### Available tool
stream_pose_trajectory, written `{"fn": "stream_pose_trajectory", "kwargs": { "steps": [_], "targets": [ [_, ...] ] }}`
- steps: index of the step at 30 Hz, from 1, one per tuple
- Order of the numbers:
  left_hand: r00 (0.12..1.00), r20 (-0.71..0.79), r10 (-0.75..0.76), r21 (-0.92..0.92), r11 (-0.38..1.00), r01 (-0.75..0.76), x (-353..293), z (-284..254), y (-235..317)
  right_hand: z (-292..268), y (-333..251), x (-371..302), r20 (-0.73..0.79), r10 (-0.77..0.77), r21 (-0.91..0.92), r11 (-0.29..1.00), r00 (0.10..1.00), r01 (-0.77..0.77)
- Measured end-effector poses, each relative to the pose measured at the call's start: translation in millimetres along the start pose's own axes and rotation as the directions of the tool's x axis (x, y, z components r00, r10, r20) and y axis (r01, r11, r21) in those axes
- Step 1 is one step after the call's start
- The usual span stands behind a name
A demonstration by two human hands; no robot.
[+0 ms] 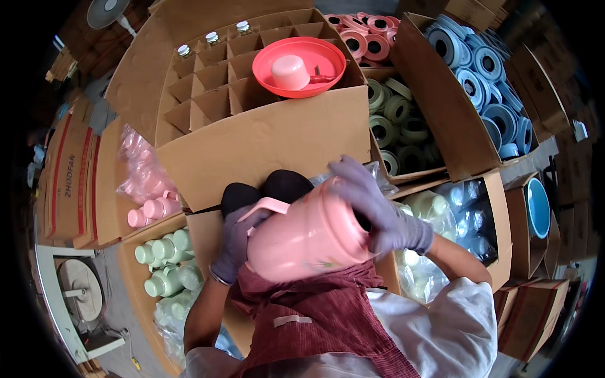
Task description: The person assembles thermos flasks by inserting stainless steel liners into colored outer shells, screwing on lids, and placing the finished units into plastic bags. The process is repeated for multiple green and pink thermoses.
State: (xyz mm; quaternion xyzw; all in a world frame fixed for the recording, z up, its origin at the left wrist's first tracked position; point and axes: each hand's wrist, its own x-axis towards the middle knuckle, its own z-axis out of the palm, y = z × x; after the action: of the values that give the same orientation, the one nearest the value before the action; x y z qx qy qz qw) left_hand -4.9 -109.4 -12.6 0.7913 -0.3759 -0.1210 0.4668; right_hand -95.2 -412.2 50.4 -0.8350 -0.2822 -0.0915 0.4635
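A glossy pink plastic jug with a looped handle and a small printed plant motif (302, 246) is held in the air, tilted on its side, in front of the near wall of a brown cardboard box with a grid of dividers (265, 142); its open mouth faces right, toward the person's right hand. The left hand, in a grey-purple knit glove (233, 246), is closed around the jug at its handle side. The right hand, gloved alike (378, 208), is blurred, its fingers spread over the jug's rim; whether it grips firmly cannot be told. On the dividers, near the box's right edge, rests a round red plastic dish (265, 66), holding a pale pink plastic cup (290, 72) and a red-handled tool with a dark shaft (322, 79). Three silver-capped containers (212, 38) stand along the box's far edge. Just beyond its right edge, a second cardboard box holds pale green plastic rings (397, 110); farther right, another is heaped with light blue plastic rings (487, 62). At the lower left, mint-green plastic jugs (165, 280) lie by the left edge of a carton, while at the lower right a carton holds pale green and blue pieces in clear plastic bags (463, 195).
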Motion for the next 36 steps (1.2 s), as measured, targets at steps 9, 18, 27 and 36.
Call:
{"fn": "stream_pose_trajectory", "kwargs": {
  "steps": [9, 18, 27, 36],
  "targets": [
    [0.969, -0.183, -0.165, -0.109, 0.983, 0.147, -5, 7, 4, 32, 25, -12, -0.205, 0.339, 0.474, 0.855, 0.918, -0.21],
    [0.923, -0.182, 0.339, 0.152, 0.937, -0.315, 30, 10, 32, 91, 96, -93, 0.106, 0.642, 0.994, -0.057, 0.759, -0.09],
    [0.995, 0.075, -0.071, -0.168, 0.982, 0.083, 0, 2, 7, -21, -36, 26, 0.162, -0.236, -0.041, 0.969, 0.958, 0.245],
    [0.886, -0.137, 0.444, 0.328, 0.864, -0.382, 39, 11, 43, 89, 60, -67, 0.151, 0.857, 0.988, -0.129, 0.492, -0.079]
  ]
}}
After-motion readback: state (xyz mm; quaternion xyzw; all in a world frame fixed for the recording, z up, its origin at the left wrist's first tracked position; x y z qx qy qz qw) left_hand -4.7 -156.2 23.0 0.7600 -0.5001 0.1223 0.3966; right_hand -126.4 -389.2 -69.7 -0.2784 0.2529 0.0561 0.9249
